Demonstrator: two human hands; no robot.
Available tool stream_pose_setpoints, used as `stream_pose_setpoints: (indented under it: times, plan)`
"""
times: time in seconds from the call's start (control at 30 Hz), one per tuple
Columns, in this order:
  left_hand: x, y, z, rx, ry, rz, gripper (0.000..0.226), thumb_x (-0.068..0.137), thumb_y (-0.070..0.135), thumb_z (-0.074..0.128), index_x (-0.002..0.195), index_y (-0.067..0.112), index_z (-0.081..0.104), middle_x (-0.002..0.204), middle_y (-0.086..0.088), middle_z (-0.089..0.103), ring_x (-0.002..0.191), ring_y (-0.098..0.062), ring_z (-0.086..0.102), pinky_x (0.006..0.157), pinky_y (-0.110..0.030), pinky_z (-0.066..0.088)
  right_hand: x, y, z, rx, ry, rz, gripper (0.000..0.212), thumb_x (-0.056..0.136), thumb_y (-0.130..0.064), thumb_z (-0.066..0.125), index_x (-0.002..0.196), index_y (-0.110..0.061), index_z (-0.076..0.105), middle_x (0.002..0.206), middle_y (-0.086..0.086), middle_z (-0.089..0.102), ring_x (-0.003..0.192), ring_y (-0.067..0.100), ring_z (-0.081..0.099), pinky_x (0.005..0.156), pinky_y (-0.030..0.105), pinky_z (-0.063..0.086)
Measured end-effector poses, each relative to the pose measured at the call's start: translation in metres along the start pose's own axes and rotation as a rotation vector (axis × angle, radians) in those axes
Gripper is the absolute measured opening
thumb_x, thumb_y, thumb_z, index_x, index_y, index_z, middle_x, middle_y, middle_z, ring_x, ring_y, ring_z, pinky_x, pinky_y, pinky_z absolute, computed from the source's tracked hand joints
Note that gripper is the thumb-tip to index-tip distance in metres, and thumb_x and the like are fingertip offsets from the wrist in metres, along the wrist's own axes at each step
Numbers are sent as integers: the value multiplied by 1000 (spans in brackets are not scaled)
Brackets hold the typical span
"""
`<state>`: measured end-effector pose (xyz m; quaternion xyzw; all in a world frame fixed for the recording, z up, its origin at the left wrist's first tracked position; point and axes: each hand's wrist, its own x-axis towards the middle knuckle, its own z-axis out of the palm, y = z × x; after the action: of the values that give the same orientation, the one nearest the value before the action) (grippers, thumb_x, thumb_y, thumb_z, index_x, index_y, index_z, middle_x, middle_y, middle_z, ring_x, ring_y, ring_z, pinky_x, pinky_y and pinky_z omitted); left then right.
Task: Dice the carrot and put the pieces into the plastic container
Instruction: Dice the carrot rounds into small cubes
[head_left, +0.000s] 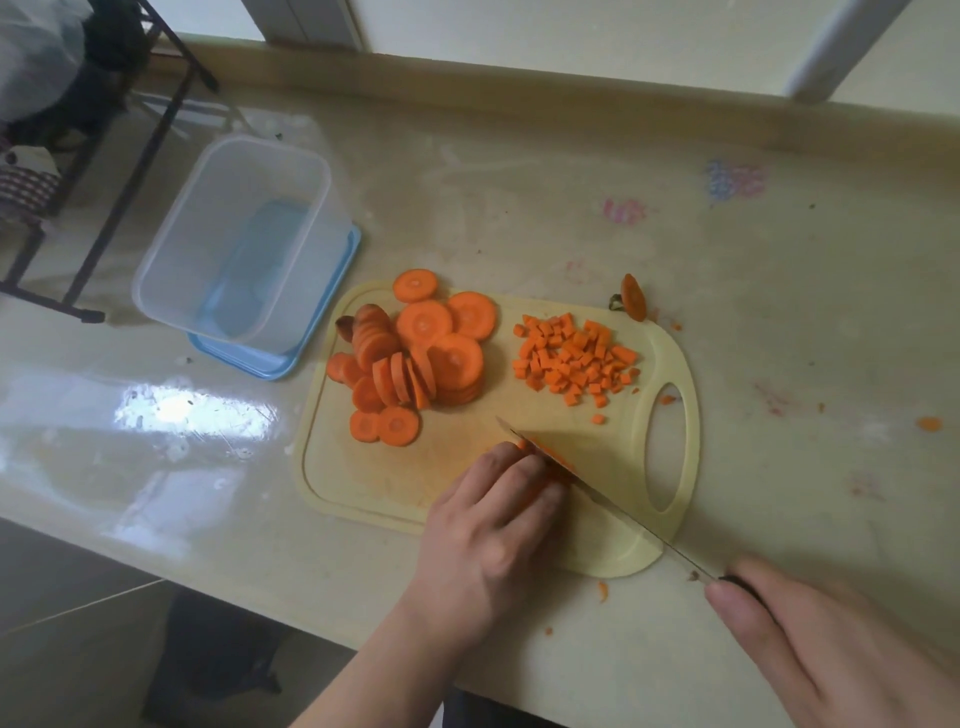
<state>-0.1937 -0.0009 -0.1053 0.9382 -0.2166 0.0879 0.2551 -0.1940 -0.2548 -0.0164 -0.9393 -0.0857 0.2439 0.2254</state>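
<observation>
Right hand: the right hand (826, 644) at the near right edge, fingers (727, 597) curled round the black handle of a long steel kitchen knife (613, 506).
Knife: the blade slants up-left across the board, its tip near the round slices.
Left hand: the left hand (493, 535) lies palm down on the board, fingers bent, pressing on a carrot piece (558, 465) against the blade; the piece is mostly hidden.
Board: a pale yellow plastic cutting board (374, 488) with an oval handle hole, on the glossy beige tabletop (779, 312).
Diced carrot: a heap of small orange cubes (574, 361) on the board's far right.
Slices: round orange carrot slices (415, 358) piled on the board's far left.
Container: a clear rectangular plastic container (234, 239), standing on a blue lid (322, 322), just beyond the board's left corner; no carrot inside.
Stem end: a carrot top (634, 296) beside the board's far edge.
</observation>
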Motion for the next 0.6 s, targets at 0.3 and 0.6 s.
stream_pose_setpoints:
  times: [0.3,0.6]
  plan:
    - [1,-1,4,-23,45,0,23,88,2,75,111,4,75,119,-12,69,116,-33,62,94,-40,52,19,-8,5,-44,-190,17,89,53,-85,-27,77,-30,39,71,-3,56,68,10,55,66,27,46]
    - [-2,-2,8,-6,100,-2,21,85,2,80,106,2,75,110,-14,67,107,-35,60,87,-42,52,28,18,0,162,22,-81,61,84,-78,11,71,-29,46,63,-11,57,54,8,51,53,23,37]
